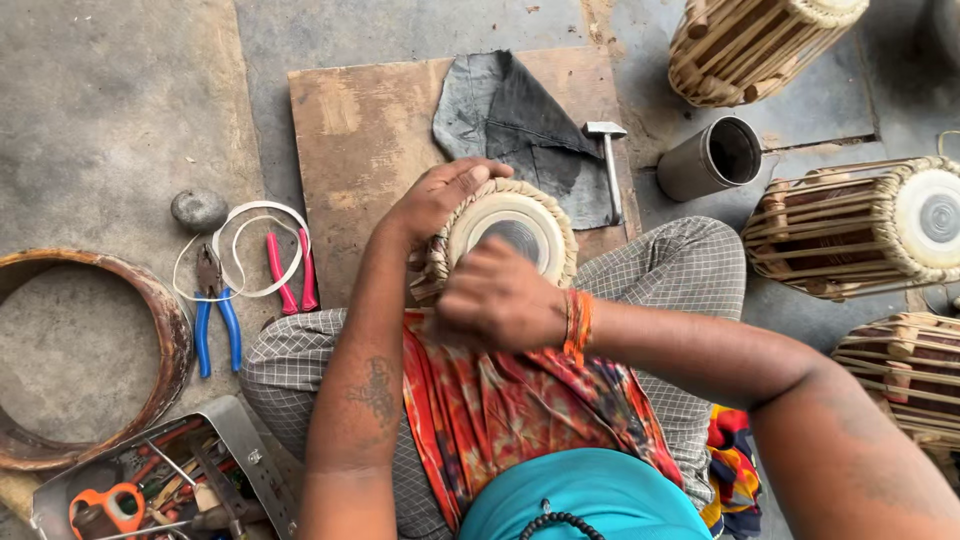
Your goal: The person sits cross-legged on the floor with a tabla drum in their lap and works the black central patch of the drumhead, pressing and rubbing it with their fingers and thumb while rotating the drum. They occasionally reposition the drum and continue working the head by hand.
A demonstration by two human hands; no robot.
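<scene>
A small drum (512,232) with a pale skin head, dark centre spot and braided rim rests upright in my lap, over a red patterned cloth (500,405). My left hand (445,195) wraps over the drum's far left rim, fingers curled on the braid. My right hand (497,297) presses on the near edge of the drum head, fingers bent and closed; whether it holds a small tool is hidden. An orange thread band circles my right wrist.
A wooden board (365,150) lies ahead with a dark cloth (510,120) and a hammer (610,165) on it. Blue pliers (215,315), a red-handled tool (290,275), a stone (199,209), a wooden hoop (170,330) and a tool tray (160,480) lie left. Several drums (860,225) and a metal cup (712,155) stand right.
</scene>
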